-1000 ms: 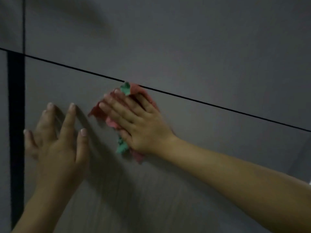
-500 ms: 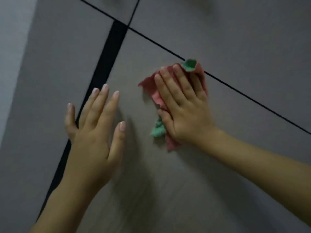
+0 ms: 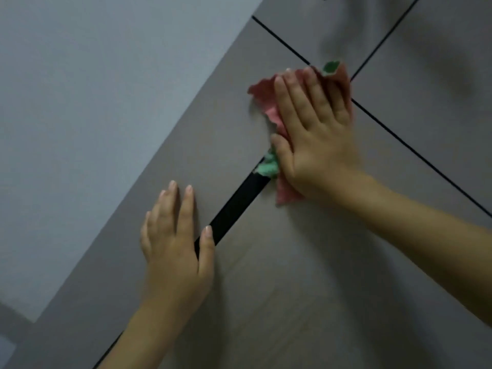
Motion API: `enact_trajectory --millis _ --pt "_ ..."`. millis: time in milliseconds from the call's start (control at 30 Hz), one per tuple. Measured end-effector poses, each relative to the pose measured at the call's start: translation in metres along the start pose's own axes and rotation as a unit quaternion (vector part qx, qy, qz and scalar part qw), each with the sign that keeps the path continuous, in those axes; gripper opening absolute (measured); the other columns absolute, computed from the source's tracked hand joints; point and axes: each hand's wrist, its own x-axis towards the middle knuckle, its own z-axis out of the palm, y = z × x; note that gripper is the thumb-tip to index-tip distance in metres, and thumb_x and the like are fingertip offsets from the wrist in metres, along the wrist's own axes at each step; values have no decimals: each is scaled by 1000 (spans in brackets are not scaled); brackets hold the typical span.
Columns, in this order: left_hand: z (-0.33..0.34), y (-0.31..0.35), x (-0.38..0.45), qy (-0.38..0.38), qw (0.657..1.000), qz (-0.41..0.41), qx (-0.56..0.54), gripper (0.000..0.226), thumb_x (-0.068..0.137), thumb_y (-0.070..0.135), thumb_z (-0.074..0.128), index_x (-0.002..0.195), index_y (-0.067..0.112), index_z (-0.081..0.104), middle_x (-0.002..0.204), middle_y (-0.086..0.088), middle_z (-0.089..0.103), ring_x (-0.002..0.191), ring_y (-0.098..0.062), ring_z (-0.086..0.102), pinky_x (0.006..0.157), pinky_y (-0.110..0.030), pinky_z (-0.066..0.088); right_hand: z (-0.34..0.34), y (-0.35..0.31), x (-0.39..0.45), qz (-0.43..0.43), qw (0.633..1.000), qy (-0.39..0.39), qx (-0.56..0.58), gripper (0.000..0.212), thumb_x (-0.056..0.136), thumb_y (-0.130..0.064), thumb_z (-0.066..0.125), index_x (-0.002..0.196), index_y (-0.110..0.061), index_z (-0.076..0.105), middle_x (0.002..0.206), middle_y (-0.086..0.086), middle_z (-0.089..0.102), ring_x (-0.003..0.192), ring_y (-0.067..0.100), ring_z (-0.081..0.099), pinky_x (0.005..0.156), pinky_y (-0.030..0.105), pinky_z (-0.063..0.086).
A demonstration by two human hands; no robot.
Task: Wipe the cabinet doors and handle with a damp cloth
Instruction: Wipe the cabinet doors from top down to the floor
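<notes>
Crumpled pink-and-green cloth (image 3: 269, 102) pressed flat under right hand (image 3: 316, 139).

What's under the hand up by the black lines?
A pink and green cloth lies under the right hand, pressed flat on the grey cabinet door. The hand hides the cloth's middle.

Right hand (image 3: 316, 139) presses a pink-and-green cloth (image 3: 266, 102) flat on the grey cabinet door (image 3: 306, 262); left hand (image 3: 175, 251), at seven o'clock from it, rests flat across the black strip (image 3: 231, 211).
</notes>
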Motion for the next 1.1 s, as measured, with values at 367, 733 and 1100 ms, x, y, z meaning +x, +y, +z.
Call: enact_trajectory --millis 367,733,1100 --pt "-6 -41 -11 29 997 -52 -38 59 93 36 28 148 14 28 158 -4 17 144 -20 12 117 -31 5 4 -42 -32 -217 972 -94 4 58 100 -43 26 149 -13 25 155 7 24 144 26 19 117 44 12" --pt "0 -65 -13 88 993 -37 -62 54 94 26 33 141 -1 38 150 -13 31 140 -24 22 118 -26 10 21 -101 -28 -264 958 -106 26 59 98 -43 28 149 -13 25 155 7 24 144 27 16 118 44 8" --pt "5 -62 -15 98 990 -59 -82 53 96 29 31 144 5 34 153 -7 27 143 -19 19 118 -39 16 23 -97 28 -116 992 -51 -3 61 99 -42 25 150 -10 21 157 9 18 145 30 12 117 46 5"
